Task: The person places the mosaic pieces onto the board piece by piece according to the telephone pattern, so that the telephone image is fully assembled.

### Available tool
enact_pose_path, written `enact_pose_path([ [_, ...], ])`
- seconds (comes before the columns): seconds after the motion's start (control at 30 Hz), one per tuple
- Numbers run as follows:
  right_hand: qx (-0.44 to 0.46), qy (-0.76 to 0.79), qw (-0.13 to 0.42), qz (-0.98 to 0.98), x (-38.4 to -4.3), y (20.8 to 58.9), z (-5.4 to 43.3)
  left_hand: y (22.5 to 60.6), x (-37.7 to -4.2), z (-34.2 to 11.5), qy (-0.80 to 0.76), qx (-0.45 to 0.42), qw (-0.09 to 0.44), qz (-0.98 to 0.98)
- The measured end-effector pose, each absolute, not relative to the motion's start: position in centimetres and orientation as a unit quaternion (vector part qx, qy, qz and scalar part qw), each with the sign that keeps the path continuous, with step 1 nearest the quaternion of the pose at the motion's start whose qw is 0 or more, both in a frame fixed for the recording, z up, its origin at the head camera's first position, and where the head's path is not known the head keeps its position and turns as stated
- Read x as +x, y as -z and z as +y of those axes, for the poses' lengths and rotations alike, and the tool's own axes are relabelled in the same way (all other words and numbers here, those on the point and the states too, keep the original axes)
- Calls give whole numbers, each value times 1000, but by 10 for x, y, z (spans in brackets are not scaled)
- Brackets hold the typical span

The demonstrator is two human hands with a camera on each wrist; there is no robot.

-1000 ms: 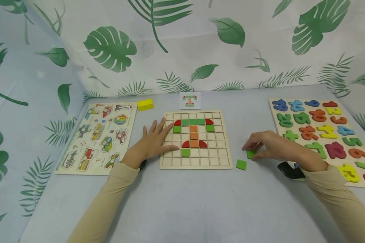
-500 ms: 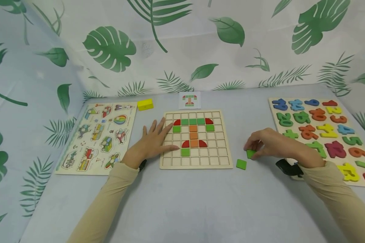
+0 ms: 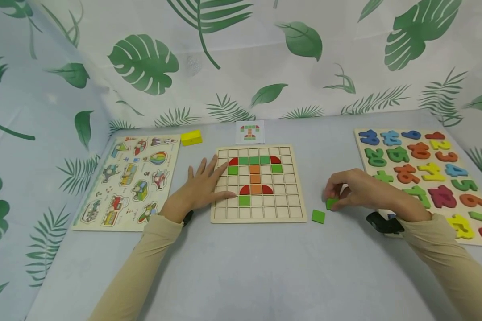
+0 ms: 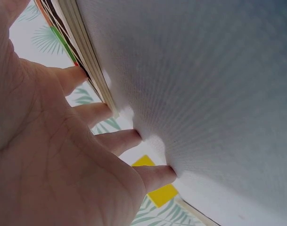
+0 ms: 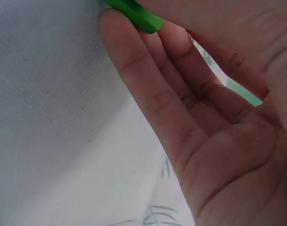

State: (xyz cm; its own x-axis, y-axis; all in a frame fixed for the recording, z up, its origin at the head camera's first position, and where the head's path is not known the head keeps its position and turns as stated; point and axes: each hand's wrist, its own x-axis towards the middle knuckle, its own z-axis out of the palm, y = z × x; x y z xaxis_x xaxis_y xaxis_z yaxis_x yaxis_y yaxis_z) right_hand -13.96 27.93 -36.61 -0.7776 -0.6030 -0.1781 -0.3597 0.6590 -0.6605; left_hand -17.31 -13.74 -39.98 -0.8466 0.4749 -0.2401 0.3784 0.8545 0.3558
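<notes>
My left hand (image 3: 194, 191) lies with fingers spread over the left edge of a wooden grid board (image 3: 281, 214). Two fingers touch the board's edge and others rest on the cloth, as the left wrist view shows. Red quarter-round, green square and orange square tiles (image 3: 255, 179) sit in the board's cells. Right of the board, my right hand (image 3: 355, 189) pinches a green square tile (image 3: 331, 204) between thumb and fingers, close to the table. The same tile (image 5: 141, 16) shows at the top of the right wrist view. Another green square tile (image 3: 318, 216) lies flat beside it.
A small pattern card (image 3: 250, 132) lies behind the board, with a yellow block (image 3: 191, 138) to its left. A picture puzzle board (image 3: 124, 183) is at the left. A number puzzle board (image 3: 430, 187) lies at the right, partly under my right forearm.
My right hand has shifted slightly right and keeps its pinch on the green tile. The left hand stays in place on the board.
</notes>
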Motion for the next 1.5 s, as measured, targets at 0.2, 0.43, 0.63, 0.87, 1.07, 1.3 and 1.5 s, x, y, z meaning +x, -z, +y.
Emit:
enact_pose_path([
  [0.2, -285, 302, 179, 892, -143, 361, 276, 401, -174, -137, -151, 228, 162, 948],
  [0.43, -314, 318, 139, 884, -149, 344, 252, 401, -175, -137, -150, 225, 163, 949],
  [0.63, -326, 344, 99, 875, -154, 341, 224, 401, -175, -137, -149, 225, 169, 948],
  [0.87, -344, 351, 65, 869, -158, 352, 193, 401, -175, -137, -151, 231, 160, 948],
  [1.07, -375, 369, 68, 848, -159, 365, 167, 401, -175, -138, -145, 224, 165, 949],
  [1.3, -391, 375, 74, 837, -156, 373, 148, 401, -175, -137, -145, 218, 172, 950],
  [1.5, -399, 389, 79, 827, -155, 377, 141, 400, -175, -138, -144, 222, 167, 950],
])
